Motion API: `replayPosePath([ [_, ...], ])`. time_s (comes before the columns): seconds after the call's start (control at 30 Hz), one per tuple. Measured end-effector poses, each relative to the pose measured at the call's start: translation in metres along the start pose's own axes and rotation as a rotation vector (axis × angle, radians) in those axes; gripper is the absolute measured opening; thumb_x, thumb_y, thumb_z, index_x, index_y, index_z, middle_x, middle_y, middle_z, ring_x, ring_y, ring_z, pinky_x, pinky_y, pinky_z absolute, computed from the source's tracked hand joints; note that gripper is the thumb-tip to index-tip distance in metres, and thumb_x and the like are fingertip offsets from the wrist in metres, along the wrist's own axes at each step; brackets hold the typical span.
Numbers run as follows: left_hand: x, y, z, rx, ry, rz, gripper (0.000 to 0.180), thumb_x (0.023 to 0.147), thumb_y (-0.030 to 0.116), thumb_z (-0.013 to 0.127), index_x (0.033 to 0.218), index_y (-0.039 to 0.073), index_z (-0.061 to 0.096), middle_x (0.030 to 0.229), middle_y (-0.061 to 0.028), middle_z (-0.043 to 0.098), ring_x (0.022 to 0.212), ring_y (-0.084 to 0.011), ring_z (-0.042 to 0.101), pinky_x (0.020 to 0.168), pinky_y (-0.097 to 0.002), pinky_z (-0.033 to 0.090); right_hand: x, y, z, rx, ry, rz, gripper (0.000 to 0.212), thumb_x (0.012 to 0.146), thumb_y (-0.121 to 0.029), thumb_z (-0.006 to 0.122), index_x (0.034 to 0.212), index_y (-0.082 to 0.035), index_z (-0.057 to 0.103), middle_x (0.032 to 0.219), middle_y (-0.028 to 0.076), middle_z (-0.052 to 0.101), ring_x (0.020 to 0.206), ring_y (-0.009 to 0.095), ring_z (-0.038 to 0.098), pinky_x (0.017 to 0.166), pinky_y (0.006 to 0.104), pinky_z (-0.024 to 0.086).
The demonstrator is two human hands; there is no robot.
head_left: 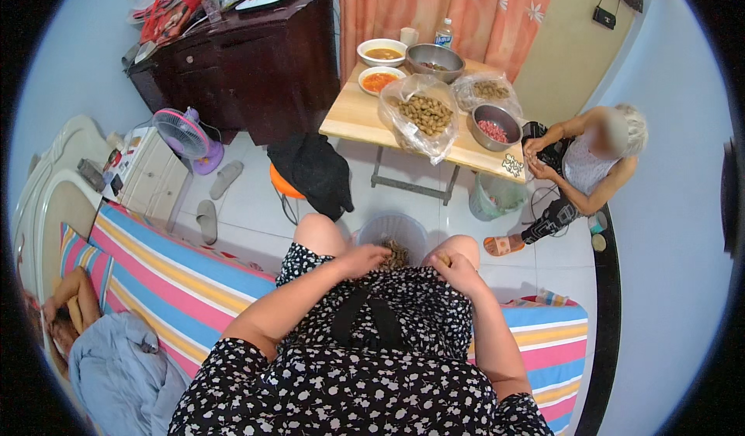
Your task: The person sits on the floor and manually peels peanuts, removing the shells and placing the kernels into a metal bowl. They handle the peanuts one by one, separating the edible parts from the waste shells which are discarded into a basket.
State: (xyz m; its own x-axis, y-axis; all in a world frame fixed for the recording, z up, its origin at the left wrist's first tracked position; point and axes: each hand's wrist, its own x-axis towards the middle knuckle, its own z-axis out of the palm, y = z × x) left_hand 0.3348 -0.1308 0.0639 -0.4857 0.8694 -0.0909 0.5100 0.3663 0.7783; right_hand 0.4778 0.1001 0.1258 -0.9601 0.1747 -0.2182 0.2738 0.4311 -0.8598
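Note:
My left hand point(363, 261) is over the rim of a translucent bin point(397, 222) between my knees, its fingers stretched toward the peanut shells point(394, 256) inside. Nothing shows in that hand. At my right knee, my right hand point(458, 273) is closed around a small tan peanut point(443, 258), mostly hidden by the fingers. On the wooden table point(349, 118) ahead, an opened plastic bag point(403, 125) holds unshelled peanuts point(425, 114). Beside it, a steel bowl point(497, 118) contains pinkish-red shelled peanuts point(493, 131).
Another person point(594, 149) sits at the table's right end, hands together, near a green bin point(497, 197). Dishes of food point(380, 81) stand at the table's far left. A black cloth covers an orange stool point(285, 182). Someone lies on the striped bed point(178, 261) at left.

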Motion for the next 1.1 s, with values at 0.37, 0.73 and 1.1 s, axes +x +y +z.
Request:
replayPosePath([
  [0.37,0.074,0.057,-0.077,-1.381,0.006,-0.151,0.026,0.09,0.017,0.047,0.114,0.008,0.046,0.104,-0.0039,0.051,0.091,-0.0144,0.051,0.079,-0.0275,0.042,0.076,-0.048,0.003,0.901,-0.117,0.158,0.018,0.089,-0.016,0.048,0.103,-0.005,0.05,0.077,-0.002,0.047,0.067,0.01,0.045,0.063,0.0248,0.043],
  [0.73,0.091,0.086,-0.088,-0.706,0.096,-0.071,0.027,0.085,0.018,0.054,0.109,0.006,0.055,0.087,0.0003,0.056,0.065,-0.0049,0.046,0.057,-0.0185,0.039,0.093,-0.082,-0.012,0.525,-0.186,-0.1,0.031,0.088,-0.005,0.047,0.119,-0.003,0.044,0.091,0.003,0.054,0.077,0.009,0.049,0.066,0.0217,0.04],
  [1.1,0.083,0.105,-0.101,-1.243,0.173,0.096,0.029,0.092,0.014,0.042,0.12,0.008,0.047,0.076,0.0056,0.048,0.053,-0.0019,0.034,0.049,-0.0166,0.032,0.083,-0.088,-0.009,0.753,0.137,-0.144,0.025,0.086,-0.009,0.054,0.108,0.002,0.051,0.096,0.011,0.061,0.081,0.014,0.06,0.072,0.0243,0.048],
])
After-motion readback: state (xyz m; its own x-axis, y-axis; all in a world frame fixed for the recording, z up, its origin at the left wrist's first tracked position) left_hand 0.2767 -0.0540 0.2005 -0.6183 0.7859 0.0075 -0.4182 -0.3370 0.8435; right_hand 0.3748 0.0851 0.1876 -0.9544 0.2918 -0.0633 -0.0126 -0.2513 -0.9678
